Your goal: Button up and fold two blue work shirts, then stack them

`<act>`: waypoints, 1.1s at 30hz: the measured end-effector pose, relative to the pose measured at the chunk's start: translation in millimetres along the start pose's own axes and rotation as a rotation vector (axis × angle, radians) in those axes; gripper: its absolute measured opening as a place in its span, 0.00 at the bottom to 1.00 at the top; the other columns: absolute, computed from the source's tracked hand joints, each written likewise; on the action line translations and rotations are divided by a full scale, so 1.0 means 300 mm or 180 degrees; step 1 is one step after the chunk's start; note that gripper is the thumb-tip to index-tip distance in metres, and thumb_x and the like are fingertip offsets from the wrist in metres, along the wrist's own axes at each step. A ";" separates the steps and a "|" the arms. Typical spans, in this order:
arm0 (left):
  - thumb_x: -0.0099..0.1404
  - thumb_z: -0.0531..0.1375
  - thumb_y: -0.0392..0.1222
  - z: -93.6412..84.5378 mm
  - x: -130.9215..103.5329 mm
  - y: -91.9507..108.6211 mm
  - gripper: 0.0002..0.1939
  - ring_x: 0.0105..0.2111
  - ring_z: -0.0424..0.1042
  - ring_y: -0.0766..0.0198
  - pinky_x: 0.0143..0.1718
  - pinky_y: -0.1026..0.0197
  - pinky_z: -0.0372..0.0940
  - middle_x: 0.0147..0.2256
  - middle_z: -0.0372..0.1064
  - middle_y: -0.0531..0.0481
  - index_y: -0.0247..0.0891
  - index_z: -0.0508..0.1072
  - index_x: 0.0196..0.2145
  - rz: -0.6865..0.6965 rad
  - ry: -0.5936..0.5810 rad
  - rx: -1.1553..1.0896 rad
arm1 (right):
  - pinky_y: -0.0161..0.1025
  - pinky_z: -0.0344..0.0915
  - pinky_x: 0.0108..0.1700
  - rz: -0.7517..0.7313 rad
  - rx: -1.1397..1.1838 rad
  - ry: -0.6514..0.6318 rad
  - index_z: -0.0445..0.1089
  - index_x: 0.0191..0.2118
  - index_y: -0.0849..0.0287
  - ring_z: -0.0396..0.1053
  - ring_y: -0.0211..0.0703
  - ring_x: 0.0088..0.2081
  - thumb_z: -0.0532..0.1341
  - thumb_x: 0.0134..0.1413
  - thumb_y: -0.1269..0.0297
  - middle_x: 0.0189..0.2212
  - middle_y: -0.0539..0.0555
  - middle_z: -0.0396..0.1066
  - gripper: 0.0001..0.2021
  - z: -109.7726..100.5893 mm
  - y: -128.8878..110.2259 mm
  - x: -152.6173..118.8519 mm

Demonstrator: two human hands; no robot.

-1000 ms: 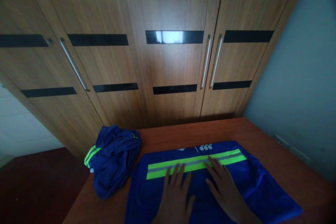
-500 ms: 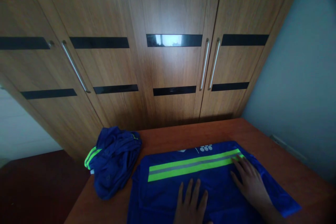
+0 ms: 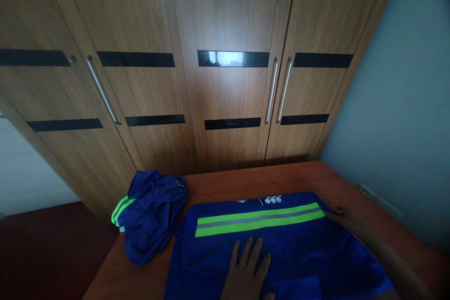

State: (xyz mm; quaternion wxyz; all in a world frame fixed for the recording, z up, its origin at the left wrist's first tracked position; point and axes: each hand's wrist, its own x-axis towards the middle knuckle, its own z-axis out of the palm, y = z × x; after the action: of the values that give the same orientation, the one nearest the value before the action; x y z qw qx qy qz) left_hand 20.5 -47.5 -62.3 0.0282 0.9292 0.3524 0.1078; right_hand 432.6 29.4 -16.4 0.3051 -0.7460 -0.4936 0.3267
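A blue garment with a neon-yellow and grey stripe and white dots near its top edge is spread on the reddish-brown table. My left hand lies flat on the cloth below the stripe, its fingers apart. At the garment's upper right edge, my right hand pinches the blue cloth just past the stripe's right end. Another blue garment, crumpled and with neon stripes, sits at the table's left corner.
Behind the table stands a wooden wardrobe with black panels and metal handles. A pale wall rises on the right, with a box-like strip low down. Dark red floor shows at the left.
My right hand has moved right, from lying spread on the stripe's end to the garment's edge, where its fingers have closed. My left hand stays flat on the cloth.
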 end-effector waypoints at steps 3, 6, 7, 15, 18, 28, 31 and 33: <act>0.64 0.52 0.62 -0.007 -0.016 -0.025 0.39 0.64 0.46 0.45 0.61 0.38 0.47 0.67 0.37 0.46 0.51 0.42 0.66 0.0059 -0.0065 -0.0089 | 0.49 0.67 0.50 0.0355 0.1127 -0.1375 0.72 0.45 0.63 0.72 0.59 0.47 0.59 0.47 0.44 0.44 0.67 0.75 0.27 -0.012 -0.070 -0.093; 0.63 0.52 0.62 -0.037 -0.018 -0.026 0.37 0.64 0.47 0.46 0.60 0.37 0.49 0.67 0.40 0.46 0.52 0.46 0.65 -0.0031 -0.0207 -0.0312 | 0.47 0.67 0.50 0.0558 0.1646 -0.1364 0.71 0.48 0.61 0.72 0.55 0.48 0.55 0.51 0.43 0.44 0.64 0.75 0.28 0.016 -0.100 -0.173; 0.64 0.53 0.61 -0.054 -0.012 -0.020 0.36 0.64 0.48 0.47 0.61 0.39 0.49 0.67 0.41 0.46 0.51 0.47 0.65 -0.0141 -0.0230 -0.0399 | 0.47 0.67 0.51 0.0601 0.1703 -0.1188 0.71 0.48 0.61 0.73 0.55 0.48 0.52 0.53 0.43 0.44 0.64 0.75 0.28 0.030 -0.100 -0.189; 0.64 0.51 0.60 -0.182 0.182 -0.022 0.40 0.67 0.35 0.46 0.65 0.39 0.37 0.68 0.34 0.42 0.38 0.47 0.66 -0.0673 -0.0116 -0.0336 | 0.48 0.64 0.55 0.0518 0.1767 -0.1753 0.72 0.48 0.57 0.69 0.55 0.52 0.57 0.52 0.48 0.49 0.61 0.73 0.23 -0.015 -0.065 -0.172; 0.61 0.50 0.65 -0.177 0.256 -0.062 0.44 0.66 0.33 0.44 0.63 0.35 0.34 0.67 0.34 0.38 0.35 0.48 0.66 -0.0661 -0.0327 -0.0255 | 0.50 0.64 0.55 0.0425 0.1884 -0.1825 0.70 0.51 0.56 0.68 0.57 0.52 0.60 0.52 0.50 0.50 0.60 0.72 0.23 -0.061 -0.078 -0.163; 0.59 0.44 0.72 -0.162 0.313 -0.083 0.48 0.66 0.36 0.44 0.62 0.36 0.34 0.67 0.39 0.38 0.37 0.46 0.66 -0.0322 -0.0565 -0.0415 | 0.47 0.68 0.53 0.0050 0.2102 -0.1163 0.69 0.51 0.55 0.71 0.53 0.50 0.64 0.47 0.59 0.48 0.57 0.74 0.22 -0.076 -0.381 -0.250; 0.59 0.44 0.72 -0.155 0.329 -0.075 0.48 0.66 0.37 0.44 0.62 0.36 0.34 0.67 0.39 0.38 0.37 0.45 0.66 -0.0333 -0.0570 -0.0348 | 0.46 0.68 0.53 -0.0010 0.2165 -0.1202 0.72 0.47 0.57 0.72 0.52 0.49 0.64 0.47 0.59 0.45 0.56 0.76 0.19 -0.010 -0.510 -0.283; 0.59 0.44 0.72 -0.161 0.339 -0.069 0.47 0.66 0.37 0.43 0.62 0.35 0.33 0.67 0.40 0.38 0.37 0.45 0.67 -0.0349 -0.0567 -0.0276 | 0.46 0.68 0.52 -0.0063 0.2226 -0.1279 0.73 0.45 0.58 0.73 0.53 0.47 0.65 0.47 0.57 0.43 0.56 0.77 0.19 0.045 -0.572 -0.290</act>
State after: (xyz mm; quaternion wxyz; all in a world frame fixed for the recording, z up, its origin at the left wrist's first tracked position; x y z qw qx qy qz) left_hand 70.6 34.1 0.5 0.1055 0.9123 0.3939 0.0382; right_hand 303.7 5.7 125.3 0.4411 -0.5137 -0.4096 0.6113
